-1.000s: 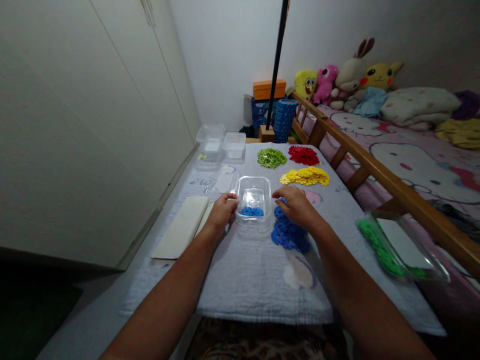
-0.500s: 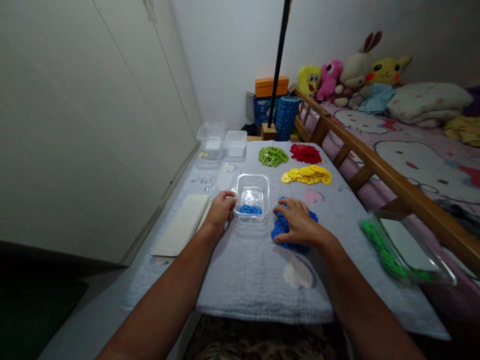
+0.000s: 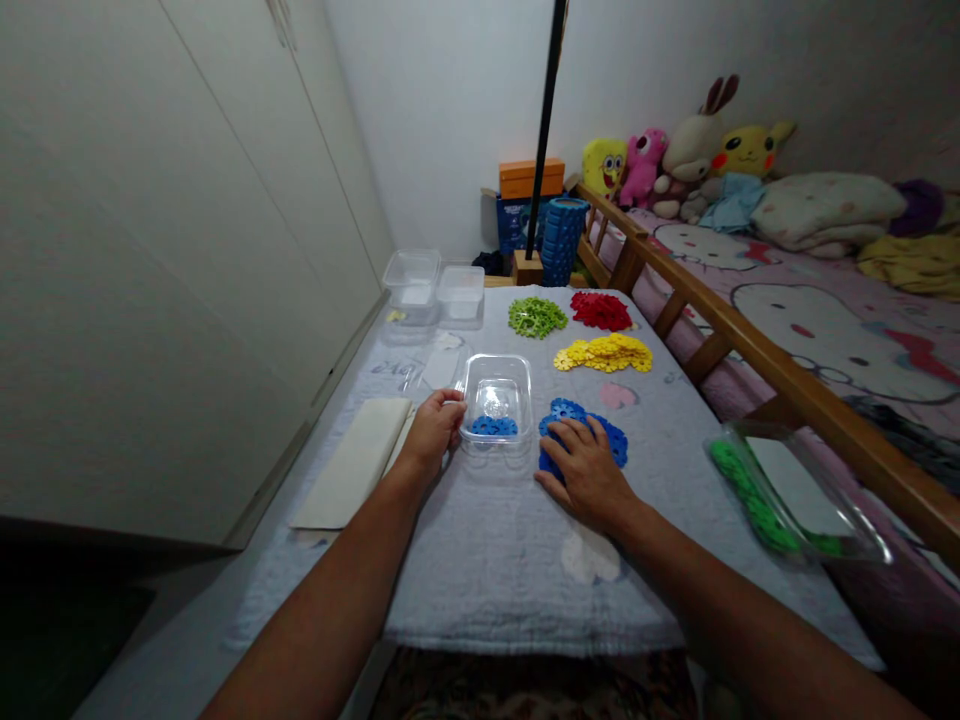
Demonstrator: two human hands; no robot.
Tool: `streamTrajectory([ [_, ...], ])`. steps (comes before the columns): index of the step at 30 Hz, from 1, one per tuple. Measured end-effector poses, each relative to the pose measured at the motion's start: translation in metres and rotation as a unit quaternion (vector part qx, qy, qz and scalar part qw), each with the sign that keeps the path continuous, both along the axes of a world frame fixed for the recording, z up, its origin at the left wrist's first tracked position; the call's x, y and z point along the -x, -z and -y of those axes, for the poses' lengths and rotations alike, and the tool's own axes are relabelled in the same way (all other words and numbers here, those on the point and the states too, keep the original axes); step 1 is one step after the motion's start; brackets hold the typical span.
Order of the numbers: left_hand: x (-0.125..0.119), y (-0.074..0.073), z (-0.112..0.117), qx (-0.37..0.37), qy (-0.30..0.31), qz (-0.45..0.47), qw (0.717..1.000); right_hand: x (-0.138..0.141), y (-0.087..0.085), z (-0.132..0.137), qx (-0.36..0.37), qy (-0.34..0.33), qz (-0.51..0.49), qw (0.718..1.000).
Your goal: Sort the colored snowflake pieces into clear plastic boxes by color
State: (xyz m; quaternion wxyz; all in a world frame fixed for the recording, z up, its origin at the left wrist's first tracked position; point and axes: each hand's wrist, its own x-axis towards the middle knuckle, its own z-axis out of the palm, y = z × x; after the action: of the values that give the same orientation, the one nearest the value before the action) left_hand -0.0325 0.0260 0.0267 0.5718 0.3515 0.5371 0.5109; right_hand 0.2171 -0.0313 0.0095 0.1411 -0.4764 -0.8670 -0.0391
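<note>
Blue plastic discs (image 3: 600,432) lie heaped on the cloth-covered bench (image 3: 487,560), just right of a clear tub (image 3: 496,384) that stands near the middle of it. The right hand (image 3: 589,472) rests palm down on the near side of this heap, its fingers stretched forward and a little apart over the discs; whether any disc is pinched beneath it cannot be told. The left hand (image 3: 433,428) has its fingers curled onto the tub's near left corner, thumb at the rim, holding it in place. Inside the tub a small cluster of blue pieces (image 3: 492,427) sits against the near wall, while the rest of its floor shows bare. A flat clear lid (image 3: 439,366) lies just left of the tub, and a folded white sheet (image 3: 352,462) lies beside the left wrist, near the bench edge. Farther back, three more heaps sit apart from one another: light green discs (image 3: 537,316), red discs (image 3: 601,311) and yellow discs (image 3: 604,353). Two empty clear tubs (image 3: 435,285) stand side by side at the far left corner. At the right edge a tilted clear container (image 3: 817,500) holds bright green pieces along its near side. A wooden bed rail (image 3: 750,345) runs along the right of the bench, with plush toys (image 3: 675,155) lined up against the wall beyond it.
</note>
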Motion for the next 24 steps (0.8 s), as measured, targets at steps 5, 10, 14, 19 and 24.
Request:
streamTrajectory([
  [5,0.001,0.0,-0.001,-0.002,0.002,0.001,1.0,-0.002,-0.001,-0.022,-0.021,0.01,-0.021,0.999],
  [10,0.0,0.0,-0.001,-0.001,0.003,0.0,1.0,-0.002,-0.001,-0.032,-0.038,0.031,-0.05,0.998],
  [14,-0.001,-0.003,0.0,0.007,0.0,-0.004,1.0,-0.003,-0.001,-0.034,-0.037,0.037,-0.086,0.995],
  [19,-0.002,-0.005,0.001,0.005,-0.001,-0.01,1.0,-0.001,-0.019,-0.041,-0.017,0.067,-0.205,0.976],
  [24,-0.001,-0.005,0.001,0.004,0.002,-0.005,1.0,0.02,-0.044,-0.058,0.038,0.044,-0.281,0.958],
])
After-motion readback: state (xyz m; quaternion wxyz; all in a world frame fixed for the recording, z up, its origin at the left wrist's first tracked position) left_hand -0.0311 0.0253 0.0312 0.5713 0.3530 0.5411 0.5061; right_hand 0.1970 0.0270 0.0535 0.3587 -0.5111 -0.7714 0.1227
